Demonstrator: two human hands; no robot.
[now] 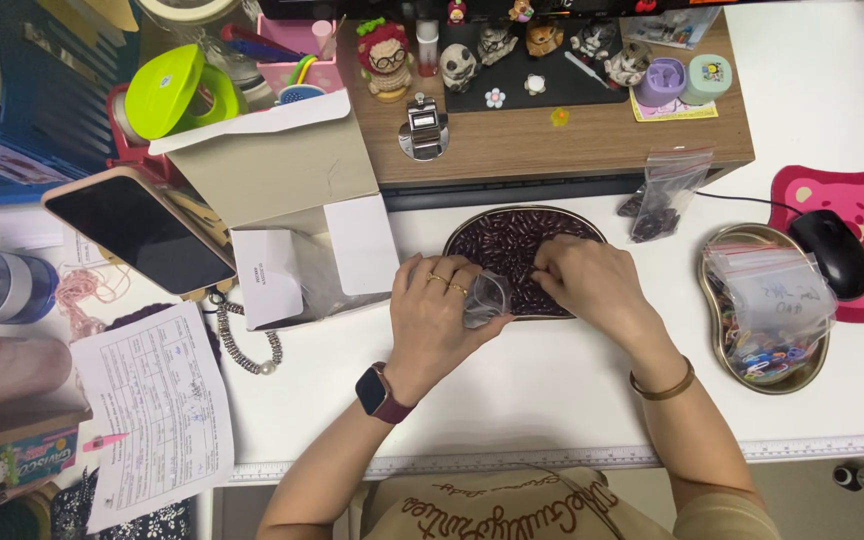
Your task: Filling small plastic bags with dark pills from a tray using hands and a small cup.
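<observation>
Small clear bag [485,298] sits pinched in my left hand [432,312], just at the near rim of the oval tray [592,232]; my right hand [584,280] has fingers bunched in the dark beads [502,240]; I see an open cardboard box [282,190] to the left.

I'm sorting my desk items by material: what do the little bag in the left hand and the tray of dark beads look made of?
The small bag looks like thin clear plastic film: see-through, glossy and crinkled. The tray seems to be metal: its thin rim shines with a brassy tint, though coated plastic can't be ruled out.
</observation>
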